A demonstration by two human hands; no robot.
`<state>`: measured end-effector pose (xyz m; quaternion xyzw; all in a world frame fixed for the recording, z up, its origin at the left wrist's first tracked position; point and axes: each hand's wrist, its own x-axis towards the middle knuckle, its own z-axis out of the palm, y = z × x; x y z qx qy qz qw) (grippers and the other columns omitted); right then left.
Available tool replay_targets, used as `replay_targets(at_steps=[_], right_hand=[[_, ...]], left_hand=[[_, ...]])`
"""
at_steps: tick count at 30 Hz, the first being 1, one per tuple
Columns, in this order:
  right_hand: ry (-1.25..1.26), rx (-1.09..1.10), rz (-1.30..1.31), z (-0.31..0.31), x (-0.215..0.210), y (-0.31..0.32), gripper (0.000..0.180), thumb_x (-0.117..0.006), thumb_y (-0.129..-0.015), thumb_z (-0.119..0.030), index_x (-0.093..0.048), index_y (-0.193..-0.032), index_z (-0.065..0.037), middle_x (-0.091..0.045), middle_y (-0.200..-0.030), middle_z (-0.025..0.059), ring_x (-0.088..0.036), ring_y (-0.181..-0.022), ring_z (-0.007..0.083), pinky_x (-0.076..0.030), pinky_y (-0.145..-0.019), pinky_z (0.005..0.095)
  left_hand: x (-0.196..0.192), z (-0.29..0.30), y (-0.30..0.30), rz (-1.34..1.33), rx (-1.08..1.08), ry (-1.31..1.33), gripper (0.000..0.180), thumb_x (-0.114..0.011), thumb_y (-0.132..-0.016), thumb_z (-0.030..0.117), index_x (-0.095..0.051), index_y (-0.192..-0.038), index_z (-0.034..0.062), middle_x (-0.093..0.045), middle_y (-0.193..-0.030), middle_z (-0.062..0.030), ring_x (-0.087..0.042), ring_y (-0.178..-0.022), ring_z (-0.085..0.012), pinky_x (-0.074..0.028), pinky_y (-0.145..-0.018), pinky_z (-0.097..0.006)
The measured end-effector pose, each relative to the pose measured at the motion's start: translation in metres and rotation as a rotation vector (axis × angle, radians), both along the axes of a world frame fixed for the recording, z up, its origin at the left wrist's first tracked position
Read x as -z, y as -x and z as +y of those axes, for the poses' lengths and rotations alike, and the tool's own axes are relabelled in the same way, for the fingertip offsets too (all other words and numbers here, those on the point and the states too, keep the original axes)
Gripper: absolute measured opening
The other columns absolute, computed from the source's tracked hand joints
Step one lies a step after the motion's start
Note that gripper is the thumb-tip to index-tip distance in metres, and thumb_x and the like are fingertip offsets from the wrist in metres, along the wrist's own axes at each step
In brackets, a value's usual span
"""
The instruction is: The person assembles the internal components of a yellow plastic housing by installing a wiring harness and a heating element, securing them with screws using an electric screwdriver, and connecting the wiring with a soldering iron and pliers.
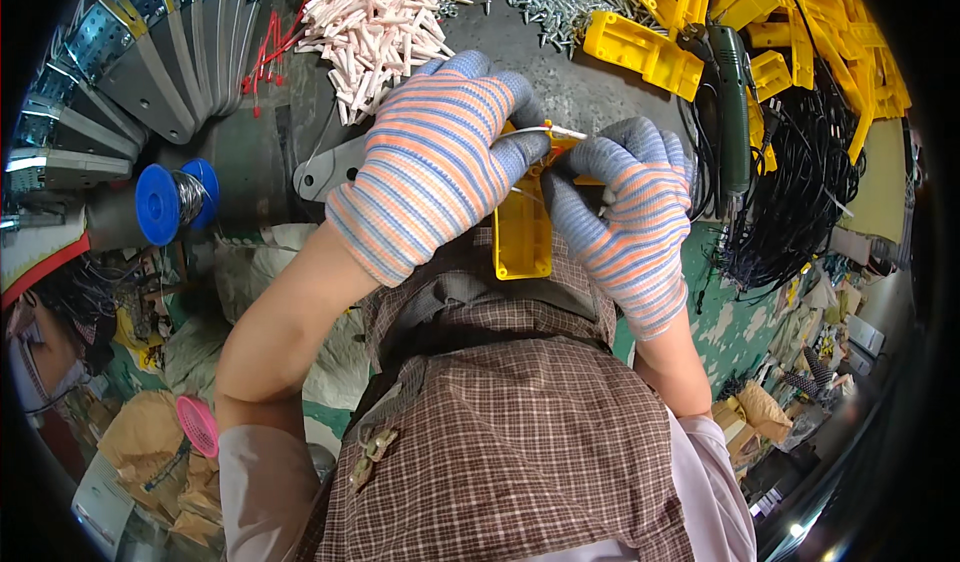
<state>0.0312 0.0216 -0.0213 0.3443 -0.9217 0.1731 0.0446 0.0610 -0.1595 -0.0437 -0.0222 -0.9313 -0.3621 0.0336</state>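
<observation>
Both striped knit-gloved hands, left hand [430, 162] and right hand [625, 227], pinch a thin white wire [535, 130] at the top of a yellow plastic rectangular housing [524, 232] held at the surface's near edge. The wire looks only partly seated. Farther back lie a heap of white plastic sleeves [375, 22] and many identical yellow housings [800, 32], seemingly unworked.

A blue wire spool [172, 200] sits near white tubes [375, 24] and screws [548, 0].

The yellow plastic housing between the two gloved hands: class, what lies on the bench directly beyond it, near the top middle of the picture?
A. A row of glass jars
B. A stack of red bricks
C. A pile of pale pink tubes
C: beyond the yellow plastic housing, a pile of pale pink tubes lies on the grey bench.
</observation>
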Motion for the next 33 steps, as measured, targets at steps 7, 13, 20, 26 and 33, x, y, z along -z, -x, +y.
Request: replay_targets(at_steps=[7, 13, 20, 26, 33], right_hand=[[0.065, 0.012, -0.091, 0.001, 0.002, 0.004, 0.021, -0.072, -0.068, -0.028, -0.07, -0.085, -0.014, -0.057, -0.079, 0.0105, -0.053, -0.078, 0.0325, -0.04, -0.071, 0.0452], [0.036, -0.008, 0.172, -0.006, 0.004, -0.004, 0.014, -0.074, -0.068, -0.015, -0.068, -0.08, -0.012, -0.058, -0.075, 0.0057, -0.055, -0.074, 0.0278, -0.041, -0.069, 0.0394], [-0.001, 0.03, 0.23, -0.005, 0.015, -0.003, 0.017, -0.071, -0.069, -0.02, -0.066, -0.085, -0.018, -0.055, -0.079, 0.0064, -0.053, -0.076, 0.0296, -0.039, -0.068, 0.0443], [0.006, 0.004, 0.24, -0.002, 0.02, 0.001, 0.019, -0.072, -0.067, -0.02, -0.066, -0.086, -0.017, -0.056, -0.079, 0.0069, -0.053, -0.076, 0.0297, -0.039, -0.069, 0.0445], [-0.059, -0.029, 0.186, -0.003, 0.013, -0.001, 0.02, -0.071, -0.066, -0.022, -0.066, -0.085, -0.017, -0.056, -0.082, 0.0065, -0.053, -0.079, 0.0295, -0.039, -0.07, 0.0452]], left_hand=[[0.001, -0.006, -0.001, -0.031, 0.016, -0.146, 0.02, -0.073, -0.08, 0.019, -0.067, -0.09, 0.003, -0.061, -0.083, -0.009, -0.061, -0.075, -0.0215, -0.05, -0.068, -0.033], [0.0, -0.012, 0.006, -0.267, 0.048, -0.263, 0.024, -0.073, -0.083, 0.022, -0.067, -0.092, 0.0011, -0.062, -0.079, -0.0067, -0.058, -0.07, -0.0114, -0.05, -0.065, -0.028], [0.004, -0.009, 0.006, -0.158, 0.025, -0.148, 0.027, -0.072, -0.083, 0.027, -0.067, -0.093, 0.0024, -0.063, -0.082, -0.0103, -0.062, -0.075, -0.0187, -0.051, -0.069, -0.032], [0.011, -0.002, 0.003, -0.006, -0.012, -0.026, 0.024, -0.071, -0.082, 0.026, -0.067, -0.091, 0.0043, -0.063, -0.082, -0.0127, -0.062, -0.076, -0.0278, -0.05, -0.07, -0.037], [0.018, 0.003, 0.005, 0.091, -0.032, 0.04, 0.022, -0.069, -0.08, 0.024, -0.061, -0.089, 0.0051, -0.063, -0.082, -0.013, -0.062, -0.08, -0.0328, -0.049, -0.071, -0.041]])
